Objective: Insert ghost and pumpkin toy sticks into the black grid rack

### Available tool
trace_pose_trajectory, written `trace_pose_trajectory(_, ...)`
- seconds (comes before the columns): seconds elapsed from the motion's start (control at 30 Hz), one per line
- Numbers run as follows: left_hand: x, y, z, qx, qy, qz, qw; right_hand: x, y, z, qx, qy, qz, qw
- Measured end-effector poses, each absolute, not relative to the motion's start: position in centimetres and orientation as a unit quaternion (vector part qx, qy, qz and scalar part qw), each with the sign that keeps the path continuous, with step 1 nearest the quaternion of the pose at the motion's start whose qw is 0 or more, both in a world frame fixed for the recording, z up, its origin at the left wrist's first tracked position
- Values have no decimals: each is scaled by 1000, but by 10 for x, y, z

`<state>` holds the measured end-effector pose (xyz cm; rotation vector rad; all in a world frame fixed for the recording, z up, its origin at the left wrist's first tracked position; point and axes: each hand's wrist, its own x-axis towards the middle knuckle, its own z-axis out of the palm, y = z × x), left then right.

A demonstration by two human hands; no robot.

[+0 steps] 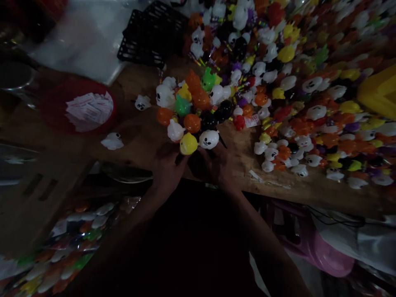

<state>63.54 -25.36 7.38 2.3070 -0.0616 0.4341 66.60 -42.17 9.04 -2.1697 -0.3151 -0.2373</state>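
Note:
In front of me on the wooden table is a tight cluster of small Halloween figures. A yellow figure (188,144) and a white skull-faced figure (208,139) sit at its near edge, with orange figures (192,123), black and green ones behind. My left hand (168,167) is closed just below the yellow figure. Below the white skull-faced figure, my right hand (219,163) is closed too, its fingers bent inward. Deep shadow between the hands hides what the fingertips grip. Loose on the table to the left lie a white ghost figure (112,141) and a white skull figure (142,102).
A large pile of figures (315,111) covers the right side. At the back left are black slotted trays (140,41) and a red bowl (57,109) holding paper slips (89,109). Bagged figures (77,243) lie low left; a pink plastic object (331,255) is low right.

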Motion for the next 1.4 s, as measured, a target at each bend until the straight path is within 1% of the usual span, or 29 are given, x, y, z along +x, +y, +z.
trace_pose_trajectory(0.2,635,-252,74,904,-37,170,391,666,-421,83,-861,-159,-140,462)
trace_pose_trajectory(0.37,635,-252,73,906,-29,185,379,671,-418,77,-864,-193,-205,417)
trace_pose_trajectory(0.47,636,-251,71,909,-18,179,377,672,-416,73,-870,-214,-222,385)
trace_pose_trajectory(0.57,637,-248,69,914,-19,169,368,671,-413,69,-870,-221,-234,372)
trace_pose_trajectory(0.8,640,-242,65,909,-70,167,376,668,-414,71,-874,-205,-217,383)
trace_pose_trajectory(1.03,641,-241,63,923,-82,154,343,669,-413,69,-867,-203,-207,406)
trace_pose_trajectory(1.27,637,-245,64,926,-78,167,329,654,-427,88,-870,-239,-212,375)
trace_pose_trajectory(1.4,640,-246,67,924,-53,128,357,647,-446,99,-889,-178,-195,373)
